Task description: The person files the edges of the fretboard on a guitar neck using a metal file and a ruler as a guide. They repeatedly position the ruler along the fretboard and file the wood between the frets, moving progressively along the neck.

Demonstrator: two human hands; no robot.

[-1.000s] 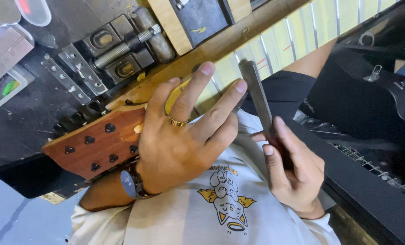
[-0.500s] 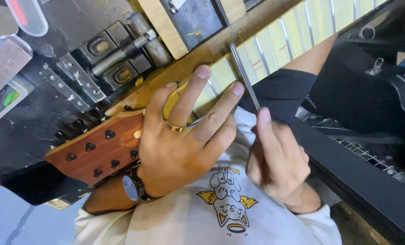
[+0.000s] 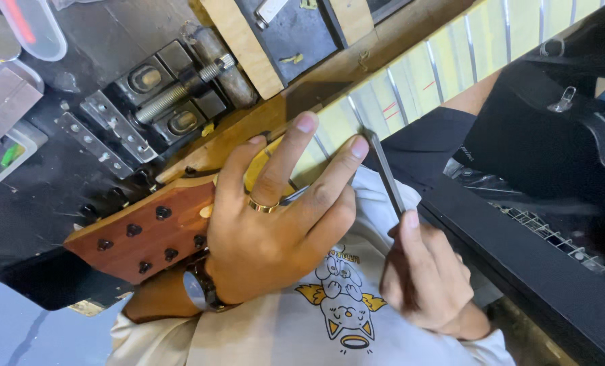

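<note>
The left hand (image 3: pixel 275 237) lies spread, fingers released, flat on the guitar neck (image 3: pixel 411 81) beside the headstock (image 3: pixel 147 234); the right hand (image 3: pixel 428 278) is clenched on a slim file (image 3: pixel 384 169), its long axis crossing the frets, tip just beside the left fingertips.

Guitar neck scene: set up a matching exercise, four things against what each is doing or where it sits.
1. left hand
2. right hand
3. ring
4. wristwatch

A. on the left wrist
B. grips a thin metal file
C. gold, on a left finger
D. spread flat over the guitar neck beside the headstock

Pairs: 1-D, 2-B, 3-C, 4-A
</note>
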